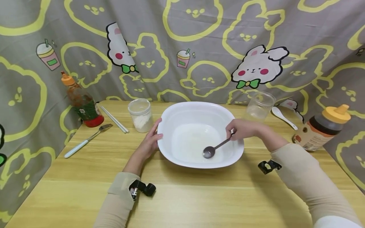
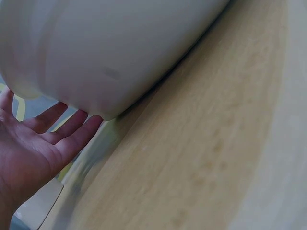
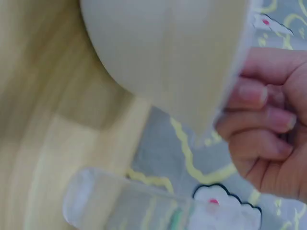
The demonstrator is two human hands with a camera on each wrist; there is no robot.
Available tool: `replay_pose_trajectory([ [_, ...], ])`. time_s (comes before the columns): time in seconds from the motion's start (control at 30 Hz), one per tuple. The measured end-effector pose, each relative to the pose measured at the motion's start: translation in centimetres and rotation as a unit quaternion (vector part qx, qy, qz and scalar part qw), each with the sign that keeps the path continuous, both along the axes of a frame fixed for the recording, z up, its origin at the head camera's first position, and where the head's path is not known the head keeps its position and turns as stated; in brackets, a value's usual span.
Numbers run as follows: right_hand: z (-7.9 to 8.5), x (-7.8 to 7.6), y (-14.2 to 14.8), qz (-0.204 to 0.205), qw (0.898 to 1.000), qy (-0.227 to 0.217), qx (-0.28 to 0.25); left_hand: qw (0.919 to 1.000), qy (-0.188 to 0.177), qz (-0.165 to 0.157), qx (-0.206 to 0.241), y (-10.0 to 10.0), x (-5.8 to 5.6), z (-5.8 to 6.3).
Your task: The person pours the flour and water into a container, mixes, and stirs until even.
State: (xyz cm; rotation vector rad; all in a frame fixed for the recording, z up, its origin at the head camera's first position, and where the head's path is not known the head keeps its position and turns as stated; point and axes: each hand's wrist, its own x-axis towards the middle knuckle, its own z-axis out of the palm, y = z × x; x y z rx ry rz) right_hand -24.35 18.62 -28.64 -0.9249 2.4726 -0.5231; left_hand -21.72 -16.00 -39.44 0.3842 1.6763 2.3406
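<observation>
White bowl (image 1: pixel 196 111) between two jars (image 1: pixel 142 117) touches spread left fingers (image 2: pixel 80 137) while curled right fingers (image 3: pixel 259 143) grip a brown spoon (image 1: pixel 209 152).

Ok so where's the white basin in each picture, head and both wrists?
Head: the basin is in the middle.
Left wrist: the basin fills the upper left, seen from outside.
Right wrist: the basin is at the top middle, outer wall showing.
Shared landmark: the wooden table, visible in all three.

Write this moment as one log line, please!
left hand: touches white basin | right hand: grips dark brown spoon, head over basin's floor | left of basin: jar of white powder
</observation>
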Motion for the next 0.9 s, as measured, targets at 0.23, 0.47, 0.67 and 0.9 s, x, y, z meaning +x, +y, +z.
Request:
replay_pose_trajectory([
  [0.23, 1.9, -0.1, 1.0, -0.038, 0.993, 0.071, 0.088, 1.0000, 0.000, -0.003, 0.005, -0.1, 0.0, -0.1],
  [0.47, 1.5, -1.2, 0.8, -0.089, 0.982, 0.140, 0.094, 0.9999, 0.000, -0.006, 0.011, 0.0, 0.0, 0.0],
  [0.67, -0.1, -2.3, 0.5, -0.133, 0.975, 0.168, 0.060, 1.0000, -0.001, -0.003, 0.007, 0.1, 0.0, 0.0],
  [0.9, -1.9, -3.0, -1.7, -0.153, 0.972, 0.176, 0.014, 0.9999, -0.002, -0.003, 0.014, 0.1, 0.1, 0.0],
])
